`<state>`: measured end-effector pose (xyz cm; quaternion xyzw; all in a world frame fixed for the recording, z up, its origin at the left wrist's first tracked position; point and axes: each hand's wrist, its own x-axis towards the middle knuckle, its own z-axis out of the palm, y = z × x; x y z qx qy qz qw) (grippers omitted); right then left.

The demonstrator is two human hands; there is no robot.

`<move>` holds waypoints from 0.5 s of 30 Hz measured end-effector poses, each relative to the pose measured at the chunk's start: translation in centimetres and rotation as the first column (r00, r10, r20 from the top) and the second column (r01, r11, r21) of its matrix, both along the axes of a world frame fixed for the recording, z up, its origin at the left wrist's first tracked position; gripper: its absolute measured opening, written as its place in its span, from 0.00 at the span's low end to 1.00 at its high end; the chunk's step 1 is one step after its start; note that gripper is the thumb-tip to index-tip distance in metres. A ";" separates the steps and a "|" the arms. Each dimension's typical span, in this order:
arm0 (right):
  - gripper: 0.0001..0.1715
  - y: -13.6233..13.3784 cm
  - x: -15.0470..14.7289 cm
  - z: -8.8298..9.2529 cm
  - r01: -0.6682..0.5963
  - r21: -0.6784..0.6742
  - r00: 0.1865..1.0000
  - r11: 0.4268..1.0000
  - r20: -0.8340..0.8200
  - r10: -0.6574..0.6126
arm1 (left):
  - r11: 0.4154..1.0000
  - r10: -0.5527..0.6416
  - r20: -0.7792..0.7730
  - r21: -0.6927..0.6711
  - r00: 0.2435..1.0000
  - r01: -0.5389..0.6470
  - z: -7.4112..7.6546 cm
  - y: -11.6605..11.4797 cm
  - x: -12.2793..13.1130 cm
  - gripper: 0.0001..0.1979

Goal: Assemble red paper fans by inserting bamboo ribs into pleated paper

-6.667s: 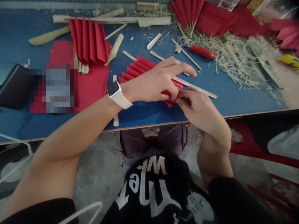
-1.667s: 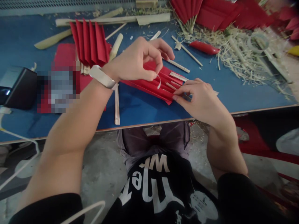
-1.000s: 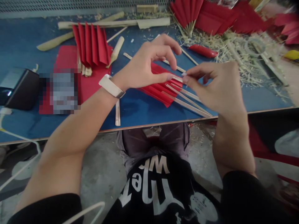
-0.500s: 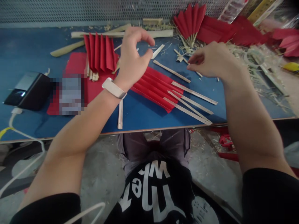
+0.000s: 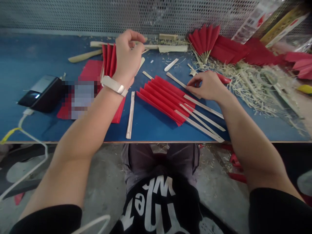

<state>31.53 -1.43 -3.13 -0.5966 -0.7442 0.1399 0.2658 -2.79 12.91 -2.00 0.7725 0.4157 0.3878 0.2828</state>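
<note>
My right hand is closed, its thumb and fingertips pinched on a flat bamboo strip that lies on the table. Below that strip is a pleated red sheet, with several pale bamboo strips projecting from its right side. My left hand is raised over the back of the table, fingers curved, thumb apart from them, and nothing visible in its grasp. It partly hides a second pleated red piece. One loose bamboo strip rests near the front edge.
A red folded fan and red sheets lie at the back right, beside wood shavings. A black device with a white cable stands left. Longer bamboo pieces lie along the mesh panel.
My left hand has moved left, uncovering more of the pleated sheet. My right hand has come down and toward me onto the bamboo strip. The view has shifted slightly.
</note>
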 end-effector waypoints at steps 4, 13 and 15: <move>0.17 0.0 0.6 -0.6 -0.063 -0.045 0.996 0.997 -0.074 0.060 | 0.977 0.154 0.237 0.108 0.959 -0.183 0.5 -1.5 -1.2 0.23; 0.15 0.2 1.2 -0.8 -0.051 0.093 0.993 0.994 -0.100 0.060 | 0.997 -0.035 0.124 0.067 0.992 0.027 -1.1 -0.8 0.2 0.24; 0.10 0.0 0.9 -0.5 -0.054 0.134 0.994 0.990 -0.087 0.066 | 0.978 -0.208 0.108 -0.001 0.972 0.209 -1.4 -1.4 1.1 0.27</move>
